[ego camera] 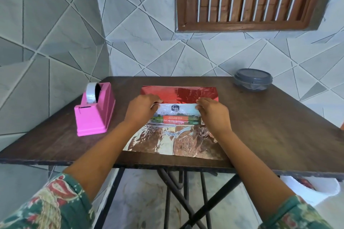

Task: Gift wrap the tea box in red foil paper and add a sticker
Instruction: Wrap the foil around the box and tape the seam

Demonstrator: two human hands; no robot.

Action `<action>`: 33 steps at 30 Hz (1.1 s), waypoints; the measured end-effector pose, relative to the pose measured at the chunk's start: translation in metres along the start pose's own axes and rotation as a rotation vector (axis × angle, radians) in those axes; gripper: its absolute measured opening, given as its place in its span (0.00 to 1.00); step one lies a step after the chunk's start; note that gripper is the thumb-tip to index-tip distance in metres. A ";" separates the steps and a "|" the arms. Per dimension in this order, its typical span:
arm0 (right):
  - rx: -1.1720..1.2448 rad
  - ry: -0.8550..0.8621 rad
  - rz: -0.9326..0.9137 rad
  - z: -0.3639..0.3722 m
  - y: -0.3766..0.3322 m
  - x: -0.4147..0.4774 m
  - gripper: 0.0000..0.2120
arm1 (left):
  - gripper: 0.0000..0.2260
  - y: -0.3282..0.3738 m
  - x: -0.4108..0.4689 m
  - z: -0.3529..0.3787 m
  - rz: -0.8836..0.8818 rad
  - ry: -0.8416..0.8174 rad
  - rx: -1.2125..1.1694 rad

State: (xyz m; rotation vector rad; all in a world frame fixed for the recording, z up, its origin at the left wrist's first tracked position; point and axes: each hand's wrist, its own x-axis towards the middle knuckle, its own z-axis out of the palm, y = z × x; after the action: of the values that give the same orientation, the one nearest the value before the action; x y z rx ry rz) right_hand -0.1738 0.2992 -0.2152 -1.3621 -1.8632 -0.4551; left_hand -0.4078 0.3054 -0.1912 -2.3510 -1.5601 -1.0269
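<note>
Landmark, tea box (176, 114): short ends held by left hand (142, 110) and right hand (214, 115). Left of it: open strip of table (279, 126), then pink tape dispenser (95, 115). Right of it: open wood, grey lidded container (253, 80) well behind-right. Behind it: tiled wall (167, 57) at the table's edge.

Both hands, left (142, 107) and right (214, 110), gripped the tea box (177, 114) ends on red foil (178, 93), tape dispenser (95, 112) at left.

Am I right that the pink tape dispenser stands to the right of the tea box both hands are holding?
Not quite: in the head view the pink plastic tape dispenser stands to the left of the printed cardboard tea box, which the left hand and right hand hold.
</note>
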 end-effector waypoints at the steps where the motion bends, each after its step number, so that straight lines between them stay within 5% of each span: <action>1: 0.006 0.007 0.003 0.001 0.001 0.001 0.04 | 0.09 0.000 0.000 0.000 -0.001 -0.001 0.004; 12: -0.045 0.160 -0.094 0.009 0.001 -0.009 0.11 | 0.12 -0.007 -0.009 -0.018 -0.025 0.000 -0.018; 16: -0.064 0.156 -0.104 0.009 -0.001 -0.009 0.15 | 0.09 -0.023 -0.015 -0.067 -0.307 0.269 -0.141; 19: -0.099 0.136 -0.115 0.006 -0.002 -0.010 0.19 | 0.09 -0.043 -0.020 -0.111 -0.453 0.323 -0.006; 24: -0.162 0.134 -0.140 0.002 -0.004 -0.012 0.24 | 0.12 -0.073 -0.026 -0.153 -0.835 0.077 0.191; 28: -0.164 0.164 -0.151 0.005 -0.002 -0.013 0.24 | 0.10 -0.070 -0.030 -0.154 -1.067 -0.055 -0.197; 33: -0.134 0.191 -0.150 0.006 -0.002 -0.014 0.22 | 0.12 -0.072 -0.028 -0.150 -1.173 -0.141 -0.317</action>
State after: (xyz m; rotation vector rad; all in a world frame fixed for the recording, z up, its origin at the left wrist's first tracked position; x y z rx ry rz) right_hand -0.1762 0.2937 -0.2289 -1.2220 -1.8090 -0.7723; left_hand -0.5448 0.2477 -0.1123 -1.4963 -3.1273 -1.3275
